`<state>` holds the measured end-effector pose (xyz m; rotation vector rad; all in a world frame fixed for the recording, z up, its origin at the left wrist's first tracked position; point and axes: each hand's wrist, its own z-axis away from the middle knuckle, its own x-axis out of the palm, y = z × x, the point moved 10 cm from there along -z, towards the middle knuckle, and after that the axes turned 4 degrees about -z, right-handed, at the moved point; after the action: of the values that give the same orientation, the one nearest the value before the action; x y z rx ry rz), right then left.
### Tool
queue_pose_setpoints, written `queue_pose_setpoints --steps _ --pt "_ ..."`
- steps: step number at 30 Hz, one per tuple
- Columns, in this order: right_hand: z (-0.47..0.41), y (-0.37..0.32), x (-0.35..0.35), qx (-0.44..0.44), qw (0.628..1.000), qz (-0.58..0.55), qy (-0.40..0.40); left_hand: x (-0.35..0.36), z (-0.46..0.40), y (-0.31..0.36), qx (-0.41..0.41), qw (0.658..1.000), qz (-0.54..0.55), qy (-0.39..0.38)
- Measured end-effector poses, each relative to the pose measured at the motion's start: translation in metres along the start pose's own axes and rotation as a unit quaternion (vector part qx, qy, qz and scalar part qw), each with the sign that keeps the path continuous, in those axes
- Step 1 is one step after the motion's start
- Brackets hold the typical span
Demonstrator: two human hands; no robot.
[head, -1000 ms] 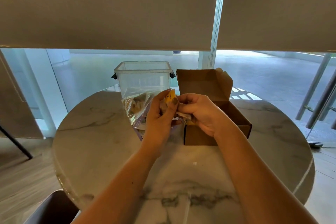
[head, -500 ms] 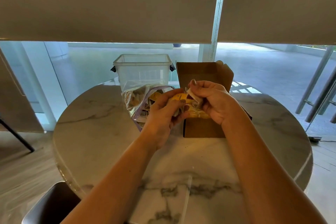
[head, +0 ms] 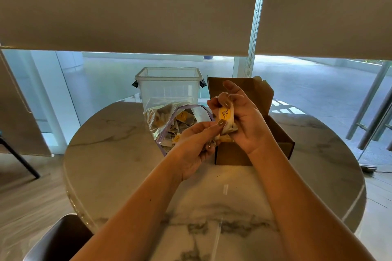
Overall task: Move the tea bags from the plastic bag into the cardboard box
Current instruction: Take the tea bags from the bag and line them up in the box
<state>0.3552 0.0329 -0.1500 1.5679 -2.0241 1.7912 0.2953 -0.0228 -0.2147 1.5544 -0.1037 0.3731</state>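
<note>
Both hands are raised over the front left corner of the open brown cardboard box (head: pixel 282 144), which stands on the round white marble table (head: pixel 118 167) with its lid flap upright behind.

The right hand (head: pixel 244 121) grips a small bunch of pale paper tea bags (head: pixel 228 126), its fingers curled round the top of the bunch; a yellow tag marked "RELAX" (head: pixel 224 113) faces the camera. The left hand (head: pixel 197 148) pinches the lower part of the same bunch between thumb and fingers, and appears to hold loose strings and further bags beneath; how many cannot be told.

The clear zip-top plastic bag with a purple seal (head: pixel 169 125) lies open on the table just left of the box, touching the left hand's far side, and holds many more tea bags. A clear empty plastic tub with dark side clips (head: pixel 168 85) stands behind it.

Assessment: the step in hand is the transfer of one handful, lifted out and apparently being gathered or untangled above the box. The box interior is hidden behind the hands, so progress cannot be confirmed; the bag's contents suggest much remains.

The next move calls for lowering the bunch into the box opening and releasing it cleanly, with trailing strings kept clear of the bag.
</note>
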Motion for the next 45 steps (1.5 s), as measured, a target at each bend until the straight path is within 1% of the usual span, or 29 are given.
queue_pose_setpoints --steps 4,9,12,15,19,21,22,23,24,26,27,28,29,30,31,32,33,34,35,36,37,38,40,41,42,43,45 --pt "-0.002 -0.002 0.0 -0.03 0.998 0.056 0.007 -0.004 -0.001 0.005 0.023 0.999 0.004 0.025" --pt "-0.002 -0.001 0.001 -0.007 0.994 0.107 -0.012 -0.013 -0.004 0.008 0.044 0.997 0.021 0.053" --pt "-0.002 -0.003 -0.002 -0.005 0.994 0.105 -0.005 -0.013 -0.005 0.008 0.047 0.997 0.002 0.057" --pt "-0.002 -0.001 0.001 0.009 0.994 0.108 -0.022 -0.012 -0.003 0.013 0.069 0.996 -0.006 0.061" --pt "-0.004 -0.023 -0.021 -0.014 0.995 0.098 0.003 -0.03 -0.001 0.023 0.123 0.983 -0.044 0.132" --pt "-0.001 -0.03 -0.023 0.0 0.993 0.121 -0.013 -0.035 0.001 0.028 0.151 0.974 -0.057 0.159" --pt "0.001 -0.03 -0.023 0.017 0.988 0.152 -0.024 -0.035 0.002 0.03 0.163 0.97 -0.063 0.167" --pt "0.003 -0.028 -0.021 0.035 0.978 0.205 -0.033 -0.035 0.002 0.032 0.169 0.968 -0.07 0.173" --pt "0.005 -0.025 -0.021 0.044 0.959 0.277 -0.039 -0.035 0.002 0.032 0.172 0.966 -0.081 0.178" --pt "0.007 -0.023 -0.022 0.029 0.899 0.436 -0.03 -0.034 0.003 0.033 0.174 0.963 -0.103 0.18" --pt "0.007 -0.025 -0.023 0.021 0.873 0.488 -0.018 -0.033 0.004 0.033 0.173 0.962 -0.115 0.177" --pt "0.007 -0.026 -0.026 0.016 0.859 0.512 -0.006 -0.03 0.004 0.033 0.173 0.962 -0.126 0.17" --pt "0.006 -0.029 -0.03 0.017 0.861 0.507 0.012 -0.028 0.004 0.033 0.171 0.963 -0.134 0.161" --pt "0.006 -0.035 -0.036 0.014 0.876 0.48 0.038 -0.026 0.004 0.033 0.171 0.963 -0.14 0.154" --pt "0.006 -0.044 -0.044 0.006 0.888 0.454 0.074 -0.024 0.004 0.033 0.17 0.963 -0.146 0.149" --pt "0.006 -0.055 -0.054 -0.012 0.888 0.445 0.116 -0.024 0.004 0.032 0.17 0.962 -0.154 0.147" --pt "0.007 -0.068 -0.067 -0.033 0.859 0.485 0.161 -0.024 0.003 0.031 0.168 0.962 -0.16 0.145" --pt "0.008 -0.078 -0.076 -0.044 0.804 0.563 0.189 -0.024 0.001 0.03 0.164 0.963 -0.161 0.142" --pt "0.008 -0.084 -0.084 -0.038 0.734 0.648 0.2 -0.023 0.0 0.029 0.161 0.964 -0.16 0.138" --pt "0.007 -0.083 -0.091 -0.014 0.678 0.709 0.195 -0.023 -0.001 0.028 0.158 0.966 -0.157 0.134" --pt "0.006 -0.078 -0.097 0.025 0.645 0.743 0.179 -0.022 -0.001 0.027 0.154 0.967 -0.157 0.132" --pt "0.005 -0.069 -0.104 0.067 0.627 0.76 0.155 -0.022 -0.002 0.027 0.154 0.967 -0.156 0.131" --pt "0.004 -0.052 -0.113 0.148 0.577 0.796 0.108 -0.023 -0.002 0.027 0.152 0.968 -0.151 0.132" --pt "0.003 -0.046 -0.117 0.179 0.558 0.804 0.097 -0.023 -0.002 0.027 0.146 0.969 -0.146 0.133" --pt "0.002 -0.04 -0.121 0.202 0.553 0.803 0.094 -0.024 -0.002 0.026 0.141 0.971 -0.142 0.133" --pt "0.0 -0.035 -0.125 0.22 0.555 0.796 0.096 -0.025 -0.003 0.024 0.135 0.972 -0.14 0.133" --pt "-0.003 -0.028 -0.131 0.23 0.569 0.781 0.111 -0.026 -0.005 0.02 0.124 0.973 -0.143 0.13"
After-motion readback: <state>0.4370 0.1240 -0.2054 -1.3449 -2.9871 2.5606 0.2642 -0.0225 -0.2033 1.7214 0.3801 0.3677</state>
